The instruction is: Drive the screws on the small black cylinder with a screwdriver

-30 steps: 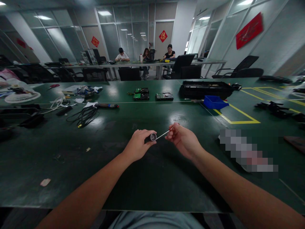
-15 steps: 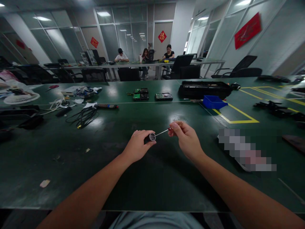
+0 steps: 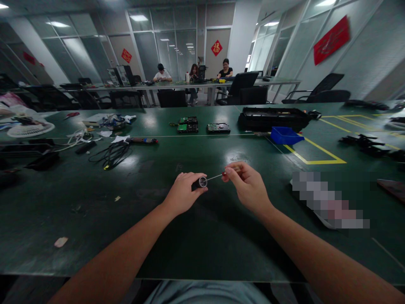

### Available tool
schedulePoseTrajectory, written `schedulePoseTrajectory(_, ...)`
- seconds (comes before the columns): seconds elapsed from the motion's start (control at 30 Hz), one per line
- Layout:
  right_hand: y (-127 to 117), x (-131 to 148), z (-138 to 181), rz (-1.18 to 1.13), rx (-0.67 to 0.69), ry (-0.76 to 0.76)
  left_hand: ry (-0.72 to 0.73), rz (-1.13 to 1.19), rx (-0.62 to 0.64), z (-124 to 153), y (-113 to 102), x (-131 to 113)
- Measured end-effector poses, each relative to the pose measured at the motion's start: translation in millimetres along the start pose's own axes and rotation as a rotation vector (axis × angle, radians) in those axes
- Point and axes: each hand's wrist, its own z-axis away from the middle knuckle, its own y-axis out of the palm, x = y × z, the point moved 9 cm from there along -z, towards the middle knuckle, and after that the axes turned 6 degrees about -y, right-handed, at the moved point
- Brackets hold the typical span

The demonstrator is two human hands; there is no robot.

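Note:
My left hand (image 3: 182,192) is wrapped round a small dark cylindrical part (image 3: 202,182), its round silvery end turned to the right. That end shows a recessed inside; what kind of part it is I cannot tell. In my right hand (image 3: 248,183) is a screwdriver (image 3: 215,177) with a thin metal shaft and a reddish-brown handle mostly covered by the fingers. The shaft points left and its tip is at the open end of the cylinder. Both hands are held above the green tabletop (image 3: 202,245).
Circuit boards (image 3: 187,125) and a hard drive (image 3: 218,128) lie ahead. Behind a blue tray (image 3: 286,136) sits a long black housing (image 3: 274,119). Coiled black cable (image 3: 110,155) is at left, a blurred-out object (image 3: 329,202) at right. Several people sit at a far table (image 3: 190,85).
The fingers of my right hand have shifted slightly round the screwdriver handle. The shaft stays at the cylinder's end, and my left hand keeps its hold. The view has moved a little.

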Motion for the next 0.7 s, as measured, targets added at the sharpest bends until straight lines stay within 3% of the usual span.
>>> schedulePoseTrajectory(0.33,4.4,6.0,1.4,0.050,0.029,-0.048,0.008,-0.068,0.068,-0.2,11.3,-1.4)
schedulePoseTrajectory(0.57,9.1,-20.2,0.8,-0.201,-0.011,0.112,-0.002,-0.055,-0.006,-1.8,-2.0,2.9)
schedulePoseTrajectory(0.7,11.1,-43.4,-0.5,-0.508,-0.064,0.317,0.070,-0.062,-0.014,-4.0,-7.1,-0.3)
